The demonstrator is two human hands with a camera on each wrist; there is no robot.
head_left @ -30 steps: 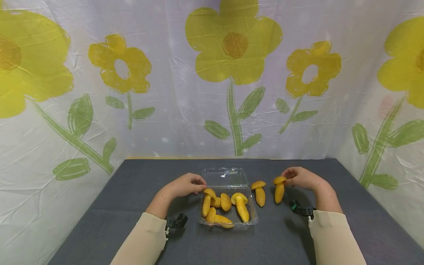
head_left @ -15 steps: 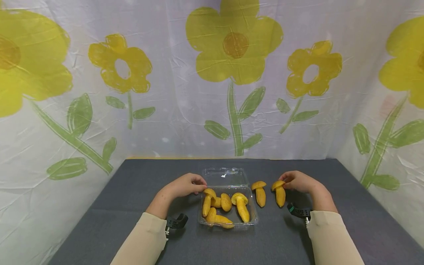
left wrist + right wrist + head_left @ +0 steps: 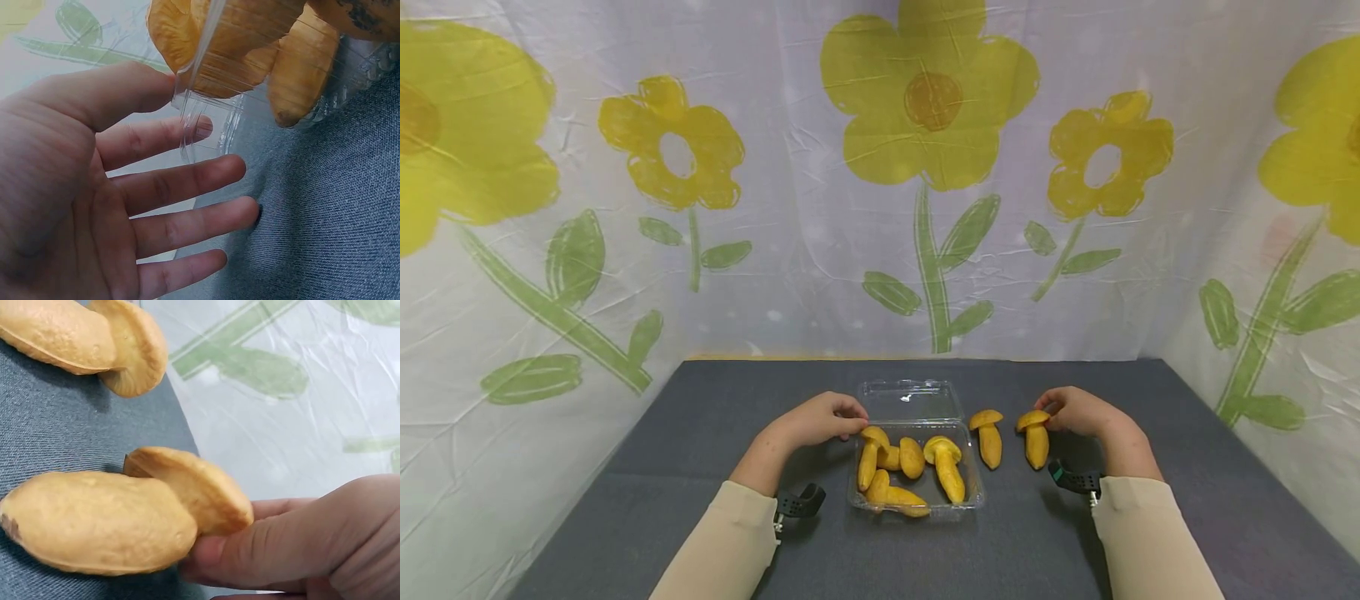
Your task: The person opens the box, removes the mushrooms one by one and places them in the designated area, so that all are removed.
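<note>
A clear plastic clamshell box (image 3: 967, 503) stands mid-table, its lid (image 3: 910, 402) folded back. My left hand (image 3: 814, 420) pinches the box's left rim between thumb (image 3: 134, 90) and index finger, the other fingers spread below. Several yellow mushrooms lie inside, one (image 3: 947, 471) at the right, another (image 3: 871, 458) along the left wall. To the right of the box, my right hand (image 3: 1081, 410) pinches a yellow mushroom (image 3: 1037, 448) by its cap. Its stem points toward me, close over the cloth. Between that mushroom and the box lies one more mushroom (image 3: 990, 446).
Dark grey cloth (image 3: 737, 383) covers the table. White sheets printed with yellow flowers (image 3: 931, 104) hang behind it and along both sides. A black band (image 3: 801, 502) with a small camera circles the left wrist, and a similar band (image 3: 1075, 477) the right.
My right hand has shifted slightly left, and its mushroom has come down a little nearer to me, now beside the other loose mushroom. The left hand and the box stay as they were.
</note>
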